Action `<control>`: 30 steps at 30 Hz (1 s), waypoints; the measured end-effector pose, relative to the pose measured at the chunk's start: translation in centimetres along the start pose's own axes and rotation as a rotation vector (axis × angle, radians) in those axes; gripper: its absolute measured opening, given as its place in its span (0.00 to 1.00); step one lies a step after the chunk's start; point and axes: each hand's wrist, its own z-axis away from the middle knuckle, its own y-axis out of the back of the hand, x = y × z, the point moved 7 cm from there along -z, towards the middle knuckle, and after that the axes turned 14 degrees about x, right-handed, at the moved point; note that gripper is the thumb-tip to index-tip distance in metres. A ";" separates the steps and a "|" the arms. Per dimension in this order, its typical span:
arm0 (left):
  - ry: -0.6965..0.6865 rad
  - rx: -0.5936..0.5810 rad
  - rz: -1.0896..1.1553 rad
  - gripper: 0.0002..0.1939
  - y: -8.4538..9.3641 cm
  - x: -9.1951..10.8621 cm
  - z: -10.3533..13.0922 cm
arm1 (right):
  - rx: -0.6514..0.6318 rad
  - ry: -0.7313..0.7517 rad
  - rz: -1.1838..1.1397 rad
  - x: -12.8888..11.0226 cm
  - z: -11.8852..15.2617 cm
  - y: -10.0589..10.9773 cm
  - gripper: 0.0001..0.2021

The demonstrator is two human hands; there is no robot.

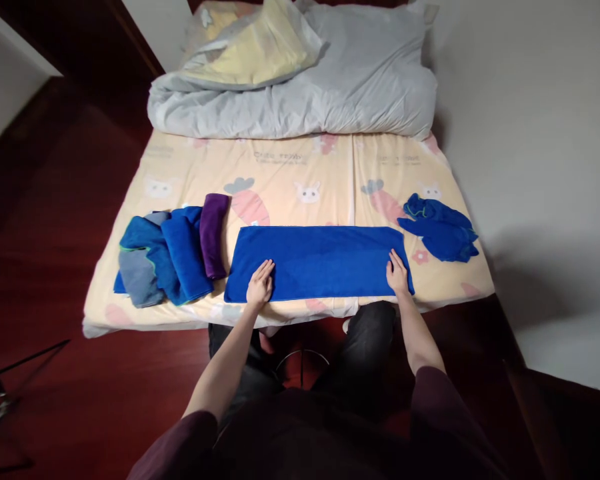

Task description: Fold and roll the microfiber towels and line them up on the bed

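Observation:
A blue towel (325,263) lies flat across the near edge of the bed, spread as a long rectangle. Toward its left end rests my left hand (261,284), palm down with fingers stretched out on the cloth. My right hand (397,272) lies on the towel near its right edge, fingers extended. To the left is a pile of blue and grey towels (143,273), with a rolled blue towel (187,259) and a rolled purple towel (214,237) beside it. Crumpled blue cloths (443,230) sit at the right.
The bed (300,160) has a peach sheet with carrots and rabbits. A white quilt (290,110) is heaped at the far end, a pale yellow bundle (265,47) on top. A wall (540,167) stands close on the right; a black stand (3,393) is on the left floor.

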 end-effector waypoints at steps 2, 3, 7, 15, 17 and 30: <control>0.022 -0.007 -0.015 0.29 0.0 0.2 -0.1 | 0.027 -0.013 0.019 0.8 0.1 0.2 0.25; 0.033 -0.007 -0.022 0.29 0.1 0.2 -0.2 | 0.035 -0.014 0.024 0.9 0.1 0.2 0.26; 0.053 -0.008 -0.042 0.28 0.2 0.4 -0.3 | 0.062 -0.003 0.044 0.9 0.2 0.0 0.26; 0.107 0.011 0.115 0.29 -5.7 6.5 -1.9 | 0.087 0.116 0.041 0.9 0.4 -0.4 0.25; 0.029 -0.101 0.279 0.29 -9.7 11.1 -2.6 | 0.075 0.137 0.038 0.9 0.5 -0.5 0.25; 0.052 -0.028 0.277 0.26 -10.9 6.4 -5.7 | 0.096 0.069 0.198 0.7 0.2 -0.1 0.26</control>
